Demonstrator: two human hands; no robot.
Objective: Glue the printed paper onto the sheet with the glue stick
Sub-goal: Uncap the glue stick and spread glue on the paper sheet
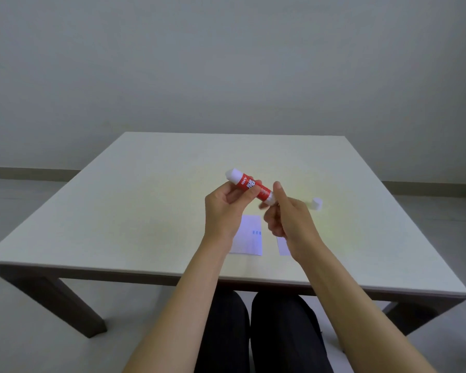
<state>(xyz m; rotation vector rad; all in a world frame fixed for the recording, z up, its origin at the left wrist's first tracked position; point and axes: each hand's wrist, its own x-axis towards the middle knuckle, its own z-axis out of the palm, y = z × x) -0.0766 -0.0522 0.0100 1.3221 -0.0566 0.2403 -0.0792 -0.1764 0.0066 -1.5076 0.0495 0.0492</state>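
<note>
Above the middle of the table I hold a red glue stick (253, 187) with a white label, tilted with its white tip up and to the left. My left hand (223, 208) grips its middle. My right hand (288, 219) pinches its lower right end. A small white cap (317, 204) lies on the table just right of my right hand. Below my hands lies a white paper with small blue print (249, 235). A second white paper (282, 247) lies to its right, mostly hidden by my right forearm.
The pale square table (145, 211) stands on dark legs, its front edge near my knees in dark trousers (253, 332). A plain grey wall and floor lie behind it.
</note>
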